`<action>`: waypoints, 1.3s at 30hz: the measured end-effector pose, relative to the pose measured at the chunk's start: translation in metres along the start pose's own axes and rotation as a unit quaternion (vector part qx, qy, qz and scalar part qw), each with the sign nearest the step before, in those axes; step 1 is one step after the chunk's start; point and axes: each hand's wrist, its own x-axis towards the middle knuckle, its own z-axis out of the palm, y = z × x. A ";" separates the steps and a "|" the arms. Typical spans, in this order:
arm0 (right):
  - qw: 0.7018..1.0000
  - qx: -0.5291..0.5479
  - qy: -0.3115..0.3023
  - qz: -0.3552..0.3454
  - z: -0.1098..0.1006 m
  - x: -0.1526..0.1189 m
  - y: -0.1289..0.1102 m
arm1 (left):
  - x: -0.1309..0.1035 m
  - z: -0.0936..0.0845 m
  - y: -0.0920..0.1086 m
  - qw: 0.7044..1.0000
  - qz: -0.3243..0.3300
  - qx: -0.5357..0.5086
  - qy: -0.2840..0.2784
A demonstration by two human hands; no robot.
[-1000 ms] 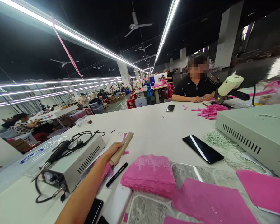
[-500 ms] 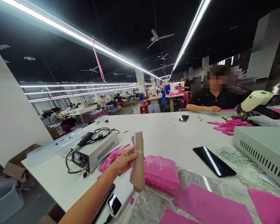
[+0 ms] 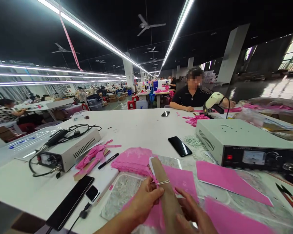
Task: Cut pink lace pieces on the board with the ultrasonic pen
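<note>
Since the frame half a second earlier, in the head view, our left hand [image 3: 146, 196] has brought the card-backed pink bundle [image 3: 170, 199] toward the near edge of the white tabletop [image 3: 134, 126], and our right hand [image 3: 199, 213] has come into view. Left thumb and fingers are clamped on the bundle at its pale tie [image 3: 163, 183]. The right hand lies along the bundle's other side, fingers parted from its thumb; we cannot tell whether it grips.

Bundle and hands cover part of a pink sheet [image 3: 182, 177]. Just beyond the bundle sits the pink lace stack [image 3: 134, 159]. Toward the left edge we find a marker [image 3: 108, 161], a second tied bundle [image 3: 94, 157] and a grey control unit [image 3: 75, 148]. A phone [image 3: 179, 146] lies between the lace stack and a larger control box [image 3: 241, 136] toward the right edge; shears [image 3: 289, 199] lie near the near right corner.

A marbled mat [image 3: 122, 187] covers part of the near side. At the far edge sits a co-worker [image 3: 189, 96]. Beyond, we see sewing stations under strip lights and ceiling fans.
</note>
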 end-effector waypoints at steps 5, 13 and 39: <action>0.999 0.003 0.019 0.034 -0.005 0.001 -0.006 | 0.001 0.022 -0.009 0.999 0.002 -0.039 0.019; 0.997 -0.069 -0.008 -0.018 -0.006 0.014 -0.006 | -0.004 0.014 0.003 0.999 -0.006 -0.045 -0.002; 0.787 -0.382 0.050 -0.483 0.023 0.027 -0.010 | -0.027 -0.044 -0.007 0.984 0.066 -0.143 -0.085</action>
